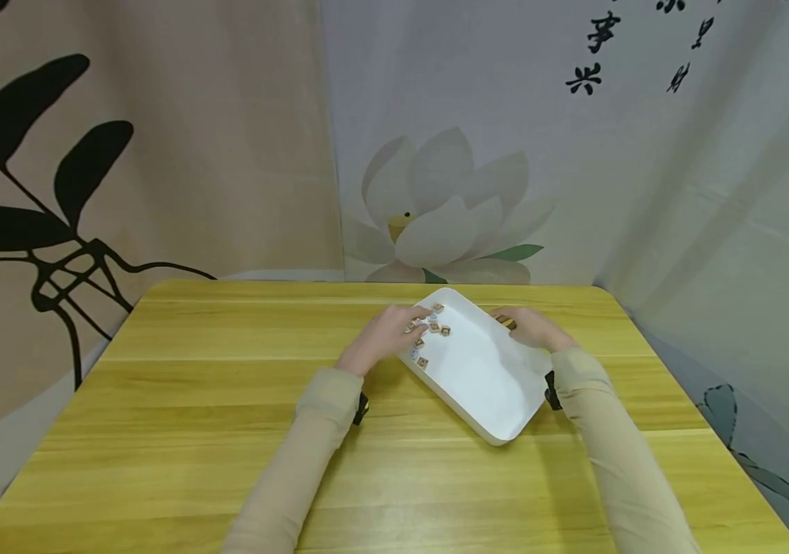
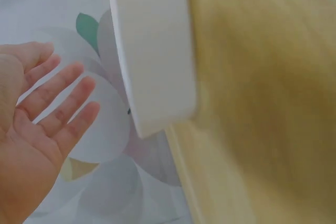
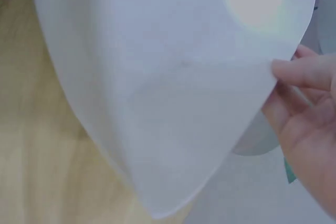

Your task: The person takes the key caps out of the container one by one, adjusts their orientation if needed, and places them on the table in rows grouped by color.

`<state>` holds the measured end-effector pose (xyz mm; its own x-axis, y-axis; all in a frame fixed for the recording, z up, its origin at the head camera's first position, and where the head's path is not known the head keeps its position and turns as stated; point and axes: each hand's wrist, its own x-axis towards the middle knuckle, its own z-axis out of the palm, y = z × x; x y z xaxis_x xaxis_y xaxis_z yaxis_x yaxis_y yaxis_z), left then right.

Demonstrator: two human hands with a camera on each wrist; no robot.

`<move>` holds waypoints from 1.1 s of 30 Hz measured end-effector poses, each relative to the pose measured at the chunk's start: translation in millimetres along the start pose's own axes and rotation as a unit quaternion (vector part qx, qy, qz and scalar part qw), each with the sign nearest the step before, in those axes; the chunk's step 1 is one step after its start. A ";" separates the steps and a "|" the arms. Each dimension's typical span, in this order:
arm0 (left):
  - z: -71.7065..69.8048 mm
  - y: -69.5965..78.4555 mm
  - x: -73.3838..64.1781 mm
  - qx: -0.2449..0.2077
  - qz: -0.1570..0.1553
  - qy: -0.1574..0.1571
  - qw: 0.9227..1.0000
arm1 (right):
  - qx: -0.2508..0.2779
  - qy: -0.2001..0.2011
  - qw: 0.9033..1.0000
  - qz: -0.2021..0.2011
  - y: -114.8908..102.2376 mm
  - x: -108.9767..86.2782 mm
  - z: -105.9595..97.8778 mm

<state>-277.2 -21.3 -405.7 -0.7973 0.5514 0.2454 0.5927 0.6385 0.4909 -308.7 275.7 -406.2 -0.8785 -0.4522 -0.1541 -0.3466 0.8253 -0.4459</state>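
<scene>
We see two pale sleeves (image 1: 290,477) entering from the near edge, with dark wrist devices (image 1: 553,391) below the cuffs. They reach over a yellow wooden table (image 1: 179,431).

Right of the table's middle, we find a shallow white tray (image 1: 487,362), turned slantwise so that one corner points nearly toward us. At its far left end lies a loose scatter of small brown-and-white cubes (image 1: 446,331); the rest of the tray floor that we can see is bare white.

The left hand (image 1: 389,333) reaches over the tray's left edge, beside the cubes, its fingers straight and spread; we cannot tell whether it touches any. The right hand (image 1: 533,327) pinches the tray's far right rim between thumb and fingers. By those fingers we notice a small dark-and-gold striped object (image 1: 506,322), too small to identify. The hands are well apart, on opposite sides of the tray.

Beyond the table hangs a cloth backdrop (image 1: 228,154): dark leaves (image 1: 34,100) at left, a white lotus (image 1: 446,208) behind the tray, black brushed characters (image 1: 584,78) at upper right.
</scene>
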 end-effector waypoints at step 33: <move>24.3 4.1 71.6 0.094 -0.133 -0.174 0.971 | 0.029 -0.050 0.998 -0.036 -13.4 17.7 4.0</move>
<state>-329.0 33.8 -406.4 -0.8577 0.4802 -0.1838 0.4069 0.8524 0.3282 -318.3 255.3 -406.5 -0.8138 -0.5433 -0.2064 -0.3852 0.7701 -0.5085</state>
